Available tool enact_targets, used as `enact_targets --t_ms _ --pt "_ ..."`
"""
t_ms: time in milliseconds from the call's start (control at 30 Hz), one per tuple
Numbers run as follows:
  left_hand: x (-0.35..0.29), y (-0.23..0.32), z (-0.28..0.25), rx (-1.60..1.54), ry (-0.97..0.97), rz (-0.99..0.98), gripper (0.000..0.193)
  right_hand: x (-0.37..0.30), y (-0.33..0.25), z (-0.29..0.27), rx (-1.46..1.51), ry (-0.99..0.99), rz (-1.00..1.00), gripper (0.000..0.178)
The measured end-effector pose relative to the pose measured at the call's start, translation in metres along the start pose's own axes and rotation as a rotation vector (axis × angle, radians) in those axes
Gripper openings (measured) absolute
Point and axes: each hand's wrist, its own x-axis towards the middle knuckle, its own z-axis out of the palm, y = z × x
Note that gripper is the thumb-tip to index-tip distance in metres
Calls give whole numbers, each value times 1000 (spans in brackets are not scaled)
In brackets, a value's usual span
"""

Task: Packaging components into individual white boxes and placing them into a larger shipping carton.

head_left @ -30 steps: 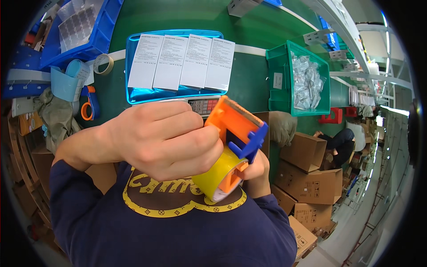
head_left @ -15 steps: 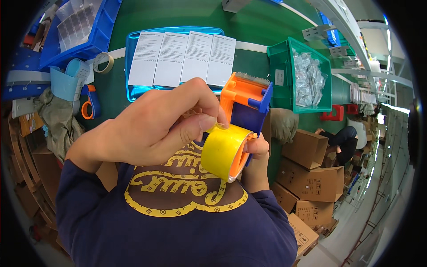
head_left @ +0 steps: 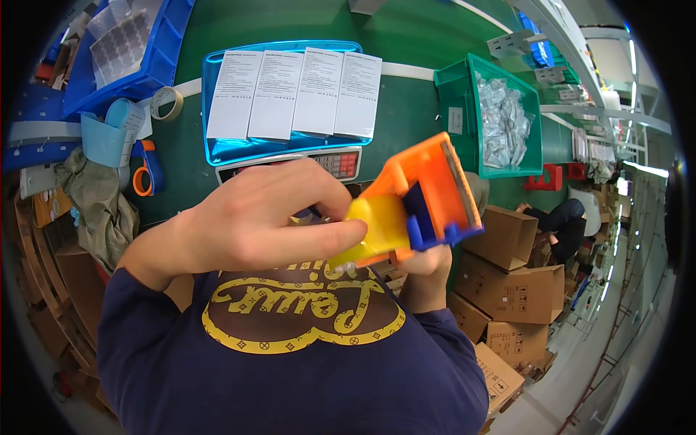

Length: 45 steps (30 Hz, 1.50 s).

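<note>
An orange and blue tape dispenser (head_left: pixel 428 192) is tilted in front of my chest, loaded with a roll of yellow packing tape (head_left: pixel 380 225). My right hand (head_left: pixel 428 272) grips the dispenser from behind and below; most of its fingers are hidden by it. My left hand (head_left: pixel 272 210) reaches over from the left, thumb and forefinger closed on the yellow roll's near side. Whether the tape's loose end is between those fingertips, I cannot tell. Beyond the hands, several white printed boxes (head_left: pixel 275 94) lie in a row in a shiny blue tray (head_left: pixel 210 109).
Under the tray's near edge shows a scale with a keypad (head_left: pixel 341 163). A green bin (head_left: pixel 453 119) of clear packets stands right, a blue bin (head_left: pixel 156 76) far left. Nearby are a masking tape roll (head_left: pixel 167 104) and another dispenser (head_left: pixel 147 170). Cardboard boxes (head_left: pixel 507 290) are stacked at right.
The dispenser has turned and tipped toward the right, its orange end now facing right. My left fingers have gone from pinching at the tape's top to holding the roll's side. The scale keypad has become visible.
</note>
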Motion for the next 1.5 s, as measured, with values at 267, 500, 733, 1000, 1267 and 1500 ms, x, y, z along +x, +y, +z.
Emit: enact_targets --t_ms 267,500,733,1000,1267,1500 --pt "-14 -1 25 30 212 -51 23 -17 1 1 -681 -91 -152 102" --pt "-19 4 30 12 267 -116 22 -8 10 10 -456 -118 -329 102" --pt "-20 3 43 -53 386 -152 17 -3 12 12 -443 -206 -343 96" --pt "-27 1 46 83 486 -74 18 -26 21 17 -431 -211 -71 94" --pt "-29 -3 37 29 454 -26 25 -32 30 30 172 -63 -11 79" --pt "-34 0 33 -54 453 17 26 -31 22 25 -223 207 -25 76"
